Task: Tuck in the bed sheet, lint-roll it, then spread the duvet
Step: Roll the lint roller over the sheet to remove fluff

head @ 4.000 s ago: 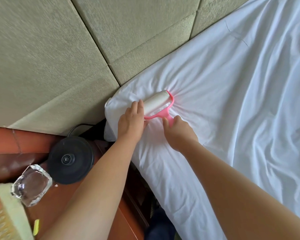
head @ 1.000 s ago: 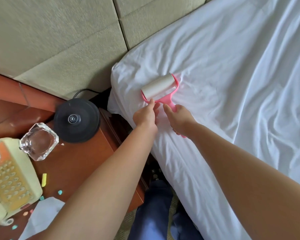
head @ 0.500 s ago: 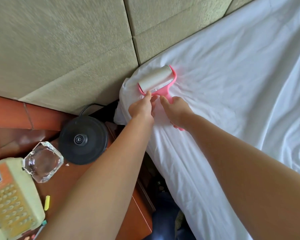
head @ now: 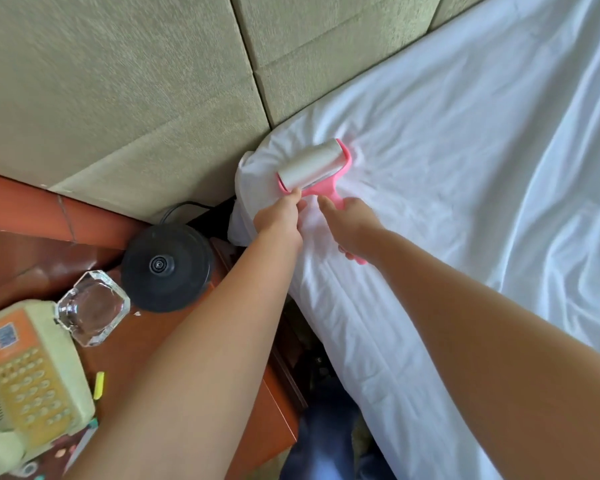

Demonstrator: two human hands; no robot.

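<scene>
Gripping lint roller (head: 311,168) handle: right hand (head: 352,223) | left hand (head: 280,216) pinching its frame | bed sheet (head: 465,168)

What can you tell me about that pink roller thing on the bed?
The lint roller has a pink plastic frame and handle holding a white drum. It lies on the white bed sheet near the corner by the padded headboard. The right hand grips its handle; the left hand touches the frame's near end.

Telephone (head: 25,382) cut off at left edge; lint roller (head: 314,168) handle mostly under right hand (head: 352,225).
</scene>
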